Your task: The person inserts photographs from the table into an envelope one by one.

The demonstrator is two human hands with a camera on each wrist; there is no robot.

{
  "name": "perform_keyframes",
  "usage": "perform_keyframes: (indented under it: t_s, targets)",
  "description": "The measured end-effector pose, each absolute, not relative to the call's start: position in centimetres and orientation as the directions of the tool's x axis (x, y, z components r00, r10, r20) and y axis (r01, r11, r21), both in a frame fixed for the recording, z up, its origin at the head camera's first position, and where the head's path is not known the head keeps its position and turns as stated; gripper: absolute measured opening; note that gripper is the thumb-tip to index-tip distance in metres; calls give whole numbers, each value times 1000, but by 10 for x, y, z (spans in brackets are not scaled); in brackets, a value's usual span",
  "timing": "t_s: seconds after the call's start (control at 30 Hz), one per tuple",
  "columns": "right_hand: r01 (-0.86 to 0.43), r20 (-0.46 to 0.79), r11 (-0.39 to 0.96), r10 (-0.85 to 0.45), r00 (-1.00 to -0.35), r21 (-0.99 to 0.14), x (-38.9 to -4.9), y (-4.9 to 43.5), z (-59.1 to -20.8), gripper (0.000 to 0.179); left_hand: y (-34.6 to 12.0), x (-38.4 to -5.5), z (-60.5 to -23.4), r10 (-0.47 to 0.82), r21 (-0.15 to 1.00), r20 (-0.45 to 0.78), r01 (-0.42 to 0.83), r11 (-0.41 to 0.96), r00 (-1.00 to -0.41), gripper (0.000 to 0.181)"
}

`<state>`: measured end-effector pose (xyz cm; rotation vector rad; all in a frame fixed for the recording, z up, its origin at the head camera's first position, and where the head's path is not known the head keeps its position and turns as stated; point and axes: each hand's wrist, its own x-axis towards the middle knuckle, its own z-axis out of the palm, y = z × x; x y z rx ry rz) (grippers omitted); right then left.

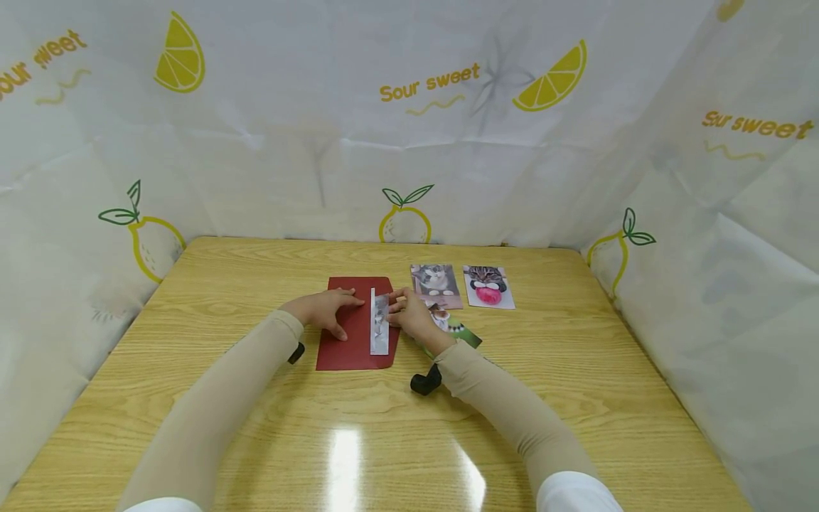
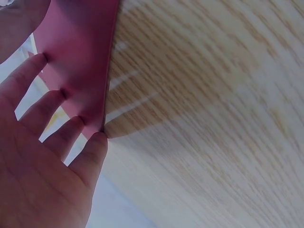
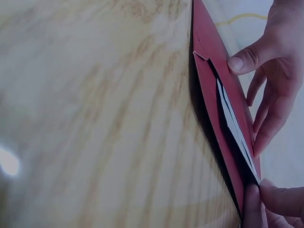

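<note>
A red paper envelope [image 1: 345, 353] lies on the table, its opening to the right. Several picture cards [image 1: 380, 340] stick partly out of that opening; in the right wrist view their pale edges [image 3: 232, 114] show between the envelope's layers. My left hand [image 1: 326, 311] rests on the envelope with fingers spread, the fingertips touching its surface and edge. My right hand [image 1: 414, 320] pinches the cards at their outer edge, thumb and fingers on either side in the right wrist view. How far the cards reach inside is hidden.
Right of the envelope lie a grey-and-white cat card [image 1: 436, 277], a tabby cat card with a pink ball [image 1: 489, 287] and a green card [image 1: 466, 336], partly covered by my right hand. A white printed curtain [image 1: 307, 185] stands behind the wooden table [image 1: 563, 370].
</note>
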<state>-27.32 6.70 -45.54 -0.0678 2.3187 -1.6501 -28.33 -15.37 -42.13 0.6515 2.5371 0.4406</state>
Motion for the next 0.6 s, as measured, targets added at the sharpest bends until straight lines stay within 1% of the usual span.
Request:
perform_keyframes:
  t_s: [0.43,0.6]
  targets:
    - [64,-165,370,-246,-955,-927,-272,65,-454,37,-155,-287,-426,537,408,-358,390,826,-764,80]
    - [64,-171,388,-247,-954,-920,-272,63,-453,37,-155,-287,-426,536,411,-357,386,826,-765,80]
